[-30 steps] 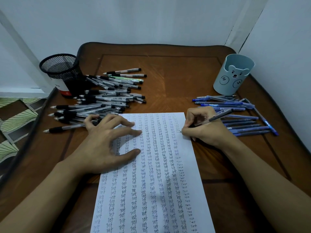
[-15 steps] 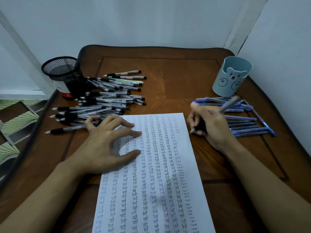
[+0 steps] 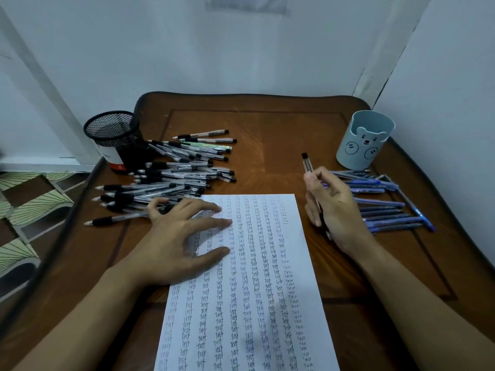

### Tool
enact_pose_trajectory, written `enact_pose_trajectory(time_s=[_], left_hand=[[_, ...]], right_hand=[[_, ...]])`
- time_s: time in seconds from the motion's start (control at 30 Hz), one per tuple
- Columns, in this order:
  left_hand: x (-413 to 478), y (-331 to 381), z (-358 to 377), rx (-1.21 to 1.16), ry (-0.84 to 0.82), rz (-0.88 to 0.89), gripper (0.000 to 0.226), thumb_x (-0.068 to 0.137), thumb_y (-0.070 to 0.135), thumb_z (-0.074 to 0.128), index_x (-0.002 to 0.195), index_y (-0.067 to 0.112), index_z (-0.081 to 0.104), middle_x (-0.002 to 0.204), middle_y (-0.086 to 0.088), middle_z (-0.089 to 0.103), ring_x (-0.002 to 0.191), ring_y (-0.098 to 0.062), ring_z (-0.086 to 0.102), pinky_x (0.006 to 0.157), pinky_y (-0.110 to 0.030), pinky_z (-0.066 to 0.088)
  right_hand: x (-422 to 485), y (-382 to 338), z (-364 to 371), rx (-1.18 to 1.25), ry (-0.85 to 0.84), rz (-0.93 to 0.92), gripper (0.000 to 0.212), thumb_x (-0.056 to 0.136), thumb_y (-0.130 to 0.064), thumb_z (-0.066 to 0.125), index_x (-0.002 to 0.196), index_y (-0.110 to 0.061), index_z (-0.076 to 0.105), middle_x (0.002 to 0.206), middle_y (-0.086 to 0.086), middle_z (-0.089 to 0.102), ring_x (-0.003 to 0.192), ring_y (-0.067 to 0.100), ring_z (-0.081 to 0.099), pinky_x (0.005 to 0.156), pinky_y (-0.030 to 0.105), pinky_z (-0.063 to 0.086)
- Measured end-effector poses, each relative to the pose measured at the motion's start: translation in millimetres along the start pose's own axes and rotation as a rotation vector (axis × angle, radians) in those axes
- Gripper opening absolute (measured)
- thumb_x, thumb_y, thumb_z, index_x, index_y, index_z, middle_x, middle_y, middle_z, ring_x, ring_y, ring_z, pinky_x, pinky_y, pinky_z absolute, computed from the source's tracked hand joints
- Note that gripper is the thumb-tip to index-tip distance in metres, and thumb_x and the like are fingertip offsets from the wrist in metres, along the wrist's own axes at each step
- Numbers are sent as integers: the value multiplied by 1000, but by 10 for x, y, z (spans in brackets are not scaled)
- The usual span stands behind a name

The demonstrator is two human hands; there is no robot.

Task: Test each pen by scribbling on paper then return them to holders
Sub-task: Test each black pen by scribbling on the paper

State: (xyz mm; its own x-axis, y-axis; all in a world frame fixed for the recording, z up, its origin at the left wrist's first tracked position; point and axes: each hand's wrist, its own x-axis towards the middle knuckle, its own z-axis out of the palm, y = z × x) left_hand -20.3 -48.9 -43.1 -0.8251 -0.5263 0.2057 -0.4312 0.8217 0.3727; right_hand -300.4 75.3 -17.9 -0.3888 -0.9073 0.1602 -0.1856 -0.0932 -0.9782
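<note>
Fingers (image 3: 312, 190) of right hand (image 3: 334, 210) clamped on clear pen (image 3: 307, 163), paper (image 3: 254, 290) leftward, blue pens (image 3: 381, 202) beyond knuckles, left hand (image 3: 174, 239) fingers spread, pressing paper

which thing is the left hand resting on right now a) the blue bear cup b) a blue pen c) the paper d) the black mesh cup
c: the left hand lies with fingers spread on the upper left of the paper, while the right hand grips a pen off the sheet's right edge.
</note>
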Motion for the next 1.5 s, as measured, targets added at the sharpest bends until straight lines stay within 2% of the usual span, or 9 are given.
enact_pose_trajectory(time_s=[0.2,0.3,0.37,0.47,0.63,0.93,1.13,1.33,1.5], left_hand=[[-20,31,1,48,7,-1,58,87,85,42,130,52,61,143,33,46,134,1,33,101,-48,17],[-17,43,5,44,16,3,56,90,83,39,128,49,63,139,31,51,129,1,38,97,-51,24],[-12,34,0,30,27,0,52,92,80,41,126,50,64,138,32,52,130,3,38,96,-51,24],[-5,17,-1,23,44,2,45,94,76,43,126,51,64,137,34,52,130,2,37,97,-51,22],[5,-16,10,32,84,-1,39,94,73,49,122,51,65,132,37,53,129,0,37,99,-52,20],[18,-26,15,38,116,-14,40,93,73,51,120,49,67,130,38,55,128,0,37,100,-55,22],[20,-10,19,59,107,-29,44,93,76,46,121,50,67,131,38,56,127,-2,39,100,-56,22],[23,-5,22,59,91,-51,43,93,78,43,121,53,63,132,37,53,131,-2,36,104,-58,19],[72,-37,17,54,69,-76,46,93,80,38,125,54,60,134,34,49,133,1,34,104,-53,17]], right_hand=[[400,-261,-23,-612,-30,-119,35,106,-46,38,132,-34,58,75,-8,57,64,9,50,58,26,39],[844,-252,17,-932,-66,-158,40,110,-33,35,147,-25,50,106,-5,60,93,13,55,72,24,36],[1099,-154,63,-1015,-90,-191,38,109,-23,39,144,-19,53,109,0,57,97,17,55,77,28,40],[1323,53,102,-1062,-123,-199,29,106,-18,46,130,-16,62,108,4,62,97,21,56,85,40,52],[1452,259,166,-1148,-84,-221,23,105,-14,48,116,-16,68,104,6,66,98,25,53,86,45,49],[1448,370,187,-1194,-40,-162,28,105,-14,47,126,-14,67,114,10,58,103,26,52,85,40,48],[1324,232,334,-1133,31,-259,31,102,-16,55,132,-16,64,126,6,62,119,23,52,107,43,41],[1349,-23,704,-1001,-92,-318,21,103,-27,54,116,-20,69,108,-5,65,106,13,52,96,38,36],[1871,-38,727,-1009,-208,-210,27,106,-27,51,129,-21,63,126,0,64,122,21,51,108,50,40]])
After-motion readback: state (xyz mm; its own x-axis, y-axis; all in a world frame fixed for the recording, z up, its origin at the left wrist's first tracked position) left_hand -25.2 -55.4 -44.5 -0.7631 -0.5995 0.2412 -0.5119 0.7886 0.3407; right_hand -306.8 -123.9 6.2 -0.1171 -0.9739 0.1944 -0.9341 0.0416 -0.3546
